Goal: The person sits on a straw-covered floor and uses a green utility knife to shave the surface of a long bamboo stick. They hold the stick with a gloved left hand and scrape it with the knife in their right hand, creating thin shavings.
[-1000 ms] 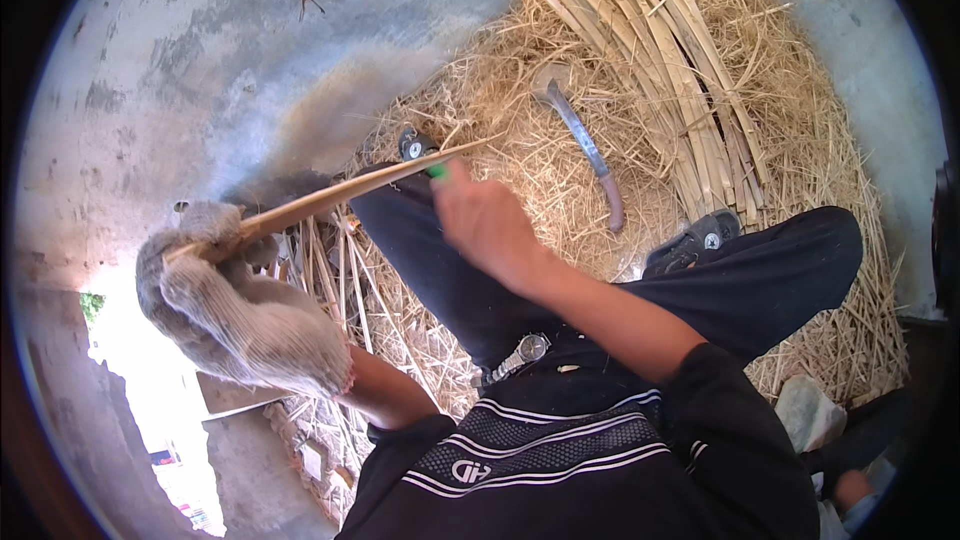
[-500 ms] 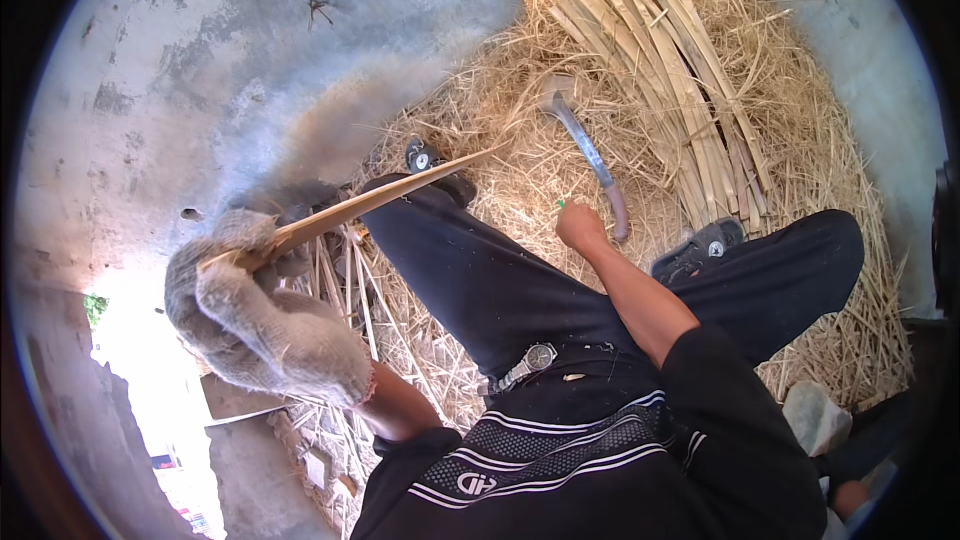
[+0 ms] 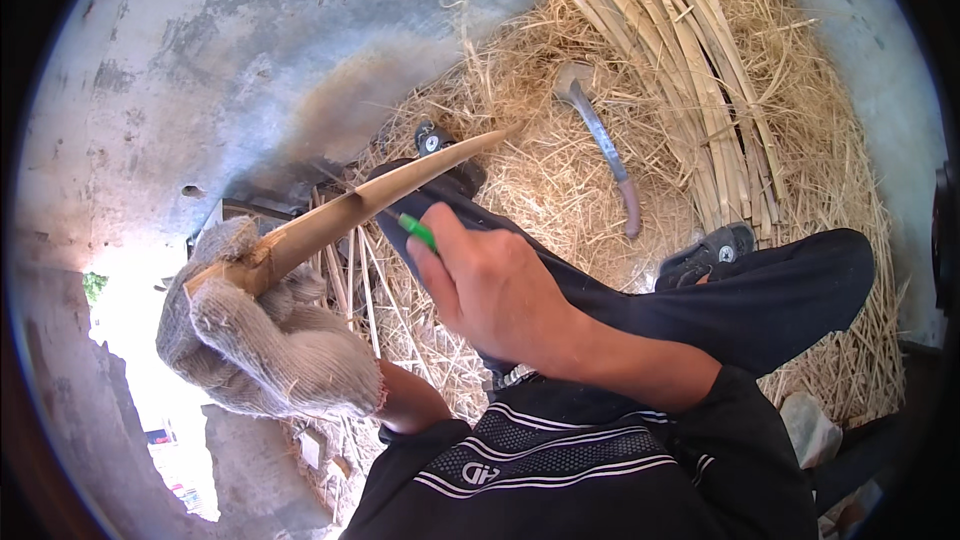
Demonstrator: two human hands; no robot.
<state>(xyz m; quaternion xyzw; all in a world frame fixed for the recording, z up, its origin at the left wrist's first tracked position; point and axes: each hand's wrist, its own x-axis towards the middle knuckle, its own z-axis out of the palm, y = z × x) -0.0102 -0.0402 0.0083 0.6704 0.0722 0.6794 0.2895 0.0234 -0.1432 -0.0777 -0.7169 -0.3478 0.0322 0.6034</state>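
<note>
My left hand [image 3: 265, 325], in a thick knitted grey-white glove, is closed around the near end of a split bamboo strip [image 3: 405, 180]. The strip slants up and to the right over my leg, narrowing to a ragged far tip. My bare right hand [image 3: 500, 285] is closed on a small green-handled knife [image 3: 416, 231]. Its thin dark blade lies against the strip's lower edge, a little beyond the glove; part of the blade is hidden by the strip.
A machete [image 3: 600, 140] with a brownish handle lies on straw-like shavings [image 3: 510, 190] between my feet. Beyond it, to the right, is a bundle of long split strips [image 3: 700, 80]. A grey wall [image 3: 230, 60] stands close on the left, and a clear plastic bag [image 3: 810, 428] lies at lower right.
My right hand has swung from near the machete handle leftward and nearer, bringing the green-handled knife to the bamboo strip. The left hand keeps its grip; the strip has turned slightly.
</note>
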